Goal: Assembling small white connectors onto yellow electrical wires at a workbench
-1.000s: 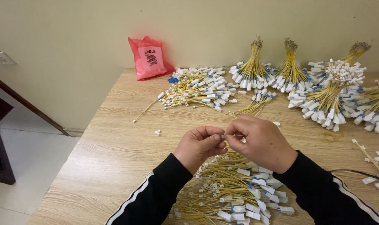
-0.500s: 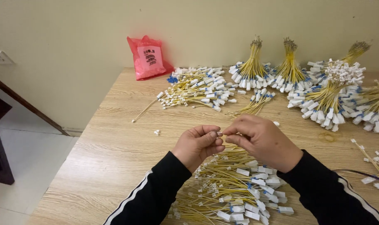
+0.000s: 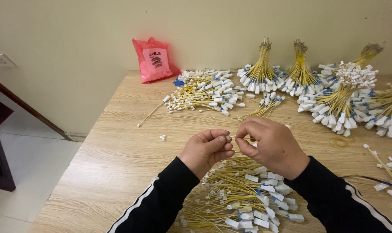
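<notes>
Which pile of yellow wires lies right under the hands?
The loose heap of yellow wires with white connectors at the near table edge, directly below both hands; the other bundles lie along the far wall.

Bare table [image 3: 118, 164] lies open leftward; wire pile [image 3: 243, 194] below and bundles [image 3: 334, 99] beyond block passage.

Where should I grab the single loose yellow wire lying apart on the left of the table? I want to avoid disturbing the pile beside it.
Take the single yellow wire by its bare near-left end, coming from the table's open left side. It lies flat and slanted, its white connector end close to the loose pile, so the lower end is freest.
</notes>
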